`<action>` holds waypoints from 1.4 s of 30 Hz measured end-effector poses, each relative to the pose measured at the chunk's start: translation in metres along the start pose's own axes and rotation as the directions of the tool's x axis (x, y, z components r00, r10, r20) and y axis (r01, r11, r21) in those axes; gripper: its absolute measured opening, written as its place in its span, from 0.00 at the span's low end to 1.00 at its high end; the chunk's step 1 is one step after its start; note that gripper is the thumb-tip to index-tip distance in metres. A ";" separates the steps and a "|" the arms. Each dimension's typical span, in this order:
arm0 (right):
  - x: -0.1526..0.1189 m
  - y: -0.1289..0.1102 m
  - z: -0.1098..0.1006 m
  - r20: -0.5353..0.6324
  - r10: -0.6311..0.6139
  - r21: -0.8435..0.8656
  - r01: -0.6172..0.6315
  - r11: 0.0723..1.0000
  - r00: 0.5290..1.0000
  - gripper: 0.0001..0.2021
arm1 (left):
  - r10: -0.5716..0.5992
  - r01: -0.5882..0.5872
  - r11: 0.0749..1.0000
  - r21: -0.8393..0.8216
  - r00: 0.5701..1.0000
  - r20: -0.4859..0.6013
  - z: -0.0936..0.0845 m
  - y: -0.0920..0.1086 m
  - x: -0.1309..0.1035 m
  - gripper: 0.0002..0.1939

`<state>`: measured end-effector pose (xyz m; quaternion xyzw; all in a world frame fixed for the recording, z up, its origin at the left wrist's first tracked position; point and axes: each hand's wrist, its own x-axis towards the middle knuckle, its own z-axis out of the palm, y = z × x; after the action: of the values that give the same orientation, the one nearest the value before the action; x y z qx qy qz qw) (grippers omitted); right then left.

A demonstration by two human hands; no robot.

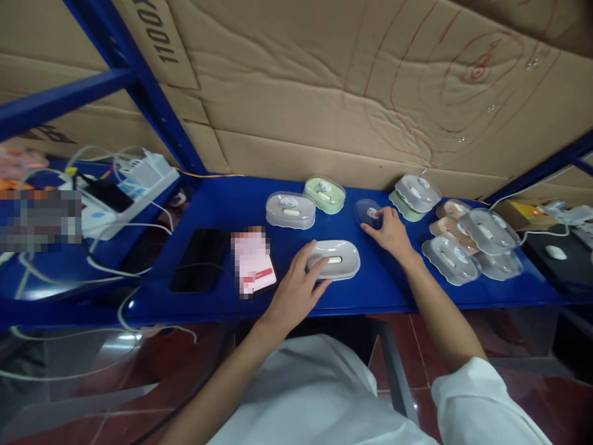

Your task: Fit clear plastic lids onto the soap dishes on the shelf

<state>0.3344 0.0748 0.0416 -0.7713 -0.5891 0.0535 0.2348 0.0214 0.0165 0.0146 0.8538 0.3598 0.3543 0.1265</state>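
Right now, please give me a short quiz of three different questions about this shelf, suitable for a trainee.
1. True or false: the left hand rests on the white soap dish.
2. What does the right hand touch? A) the black phone B) the clear lid C) the power strip
3. Fill in: the stack of dishes lies to the ____ of the right hand.

Key: 1 true; 2 B; 3 right
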 end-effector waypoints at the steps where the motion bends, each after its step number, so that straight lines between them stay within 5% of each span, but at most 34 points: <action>1: -0.010 0.005 -0.005 0.013 -0.055 0.112 0.053 0.992 0.998 0.30 | -0.043 0.043 0.999 -0.030 0.999 -0.001 0.001 0.000 0.000 0.23; 6: -0.069 -0.002 -0.016 0.103 -0.415 0.585 0.282 0.760 0.904 0.19 | -0.167 0.180 0.959 -0.217 0.983 0.077 0.000 -0.003 -0.001 0.43; 10: -0.100 -0.027 -0.011 0.141 -0.617 0.512 0.476 0.714 0.774 0.22 | -0.162 0.185 0.938 -0.292 0.982 0.102 0.001 -0.006 -0.002 0.50; 17: -0.109 -0.031 0.004 0.029 -0.699 0.421 0.626 0.657 0.715 0.29 | -0.112 0.136 0.945 -0.296 0.989 0.096 0.000 -0.007 -0.003 0.44; 27: -0.112 -0.032 0.012 -0.061 -0.717 0.300 0.698 0.651 0.694 0.24 | -0.095 0.128 0.939 -0.318 0.989 0.117 0.001 -0.012 0.004 0.35; 31: -0.115 -0.032 0.017 -0.024 -0.686 0.186 0.678 0.711 0.727 0.29 | -0.081 0.110 0.949 -0.297 0.991 0.108 0.004 -0.014 0.001 0.36; 42: -0.097 -0.030 0.020 0.008 -0.677 0.069 0.675 0.734 0.736 0.35 | -0.040 0.043 0.997 -0.057 0.997 0.068 0.011 -0.013 0.003 0.31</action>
<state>0.2719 -0.0044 0.0178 -0.4961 -0.8309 -0.0047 0.2520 0.0234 0.0282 0.0024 0.8534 0.3625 0.3335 0.1708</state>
